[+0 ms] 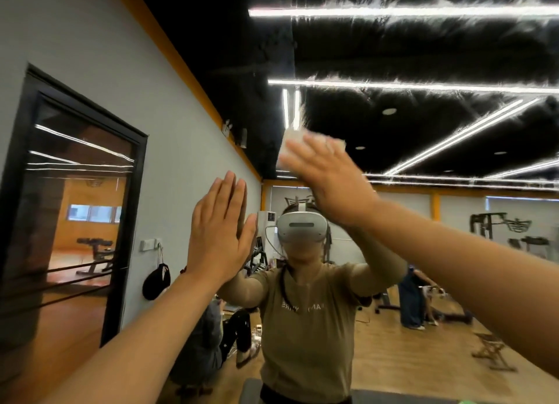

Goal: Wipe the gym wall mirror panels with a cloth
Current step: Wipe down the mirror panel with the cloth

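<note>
1. The cloth [305, 143] is white and sits high on the mirror [423, 252], above the reflected head. It is pressed flat to the glass under the right hand [329, 180].
2. Only the cloth's upper and left edges show past the fingers; the rest is hidden, and motion blur softens its outline. Its long axis cannot be told.
3. The right hand is spread open, fingers straight and angled up and to the left, palm pushing the cloth against the glass. It curls around nothing.
4. The left hand [220, 231] is also open and flat, fingers together and pointing up, its palm on the mirror lower and to the left of the cloth, meeting its own reflection. It holds nothing.
5. Writing: the reflected shirt [305, 328] carries pale letters across the chest, mirrored and partly hidden by a fold; they cannot be read with confidence.
6. The reflected face is covered by a white headset [301, 229].
7. Both forearms are cut off by the lower frame edges.
8. To the left, a grey wall [181, 176] meets the mirror at a corner. It holds a black-framed window [81, 210], a wall switch [148, 245] and a hanging black bag [156, 281].
9. Reflected behind: light strips [393, 10] on a black ceiling, gym machines [496, 225] and a wood floor [408, 358], all blurred.
</note>
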Motion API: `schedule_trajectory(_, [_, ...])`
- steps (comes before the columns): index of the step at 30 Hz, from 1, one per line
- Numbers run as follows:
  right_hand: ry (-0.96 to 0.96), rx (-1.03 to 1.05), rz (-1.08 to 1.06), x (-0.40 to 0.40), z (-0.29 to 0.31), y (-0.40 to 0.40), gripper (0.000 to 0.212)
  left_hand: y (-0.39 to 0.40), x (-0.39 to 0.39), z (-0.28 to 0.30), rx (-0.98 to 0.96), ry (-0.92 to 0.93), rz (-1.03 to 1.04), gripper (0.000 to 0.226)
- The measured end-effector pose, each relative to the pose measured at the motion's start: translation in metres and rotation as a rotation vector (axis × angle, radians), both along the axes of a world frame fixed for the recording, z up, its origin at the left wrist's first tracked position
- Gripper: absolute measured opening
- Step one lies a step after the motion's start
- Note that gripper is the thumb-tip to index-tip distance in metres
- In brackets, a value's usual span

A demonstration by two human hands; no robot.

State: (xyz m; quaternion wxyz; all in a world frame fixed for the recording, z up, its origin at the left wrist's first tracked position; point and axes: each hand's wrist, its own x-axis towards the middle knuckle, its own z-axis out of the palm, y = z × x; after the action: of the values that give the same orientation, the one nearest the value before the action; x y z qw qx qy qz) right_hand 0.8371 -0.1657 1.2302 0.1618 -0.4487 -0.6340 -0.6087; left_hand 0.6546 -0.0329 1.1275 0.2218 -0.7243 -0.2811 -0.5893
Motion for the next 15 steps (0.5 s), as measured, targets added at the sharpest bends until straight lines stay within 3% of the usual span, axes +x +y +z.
schedule_trajectory(5, [-0.306, -0.316, -0.133, 0.008, -0.099, -0.02, 0.078, 0.0, -0.002, -0.001, 0.029, -0.005, -0.028, 0.065])
schedule_trajectory(9, [-0.404, -0.451, -0.153, 0.018, -0.095, -0.029, 0.086, 0.002, -0.002, -0.001, 0.038, -0.004, -0.035, 0.065])
schedule_trajectory(12, [-0.287, -0.33, -0.076, 0.014, -0.055, -0.022, 0.08, 0.002, -0.002, -0.001, 0.044, -0.01, -0.049, 0.065])
schedule_trajectory(15, [0.011, -0.052, -0.031, 0.01, -0.003, -0.017, 0.066, 0.002, -0.002, 0.0, 0.034, -0.012, -0.055, 0.065])
